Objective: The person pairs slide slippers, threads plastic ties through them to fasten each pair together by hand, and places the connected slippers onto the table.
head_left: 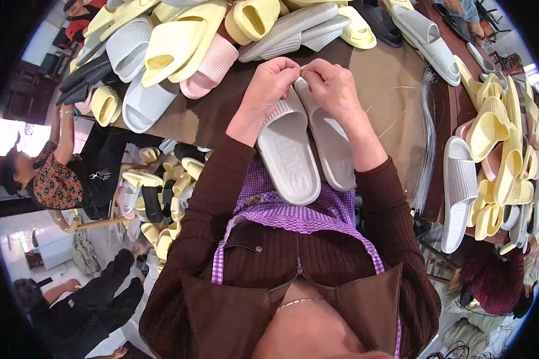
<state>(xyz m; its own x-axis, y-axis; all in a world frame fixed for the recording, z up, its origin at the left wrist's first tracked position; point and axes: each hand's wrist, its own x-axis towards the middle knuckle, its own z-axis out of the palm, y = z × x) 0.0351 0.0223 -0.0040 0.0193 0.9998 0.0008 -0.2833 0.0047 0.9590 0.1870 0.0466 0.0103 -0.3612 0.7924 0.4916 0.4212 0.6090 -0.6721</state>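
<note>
Person's left hand [266,87] and right hand [335,87] meet at upper centre of frame, fingertips close together. Both fingers and thumbs drawn in, pinching; what lies between the tips is too small to make out.

Pair of light grey slippers directly below the hands, centre of frame: left-hand slipper [290,152] and right-hand slipper [335,146] side by side, tops close under the fingertips, heels toward the lower edge, spread slightly apart there. Lower ends in front of a purple checked apron [305,219].

Brown bench [386,102] behind. At its upper left, a heap: yellow slipper [173,48] large and near the front, pink slipper [212,66] partly beneath it, black slippers [85,81] at the heap's left edge. Bundle of thin pale strands [425,143] right of centre, running down toward the bench's near edge. Far right, a second heap, mostly yellow slippers [490,131]; a light grey slipper [459,194] along its left side.

Left of frame: co-worker in patterned shirt [58,182], arms raised toward the heap. Lower left: another person in black [72,317].
</note>
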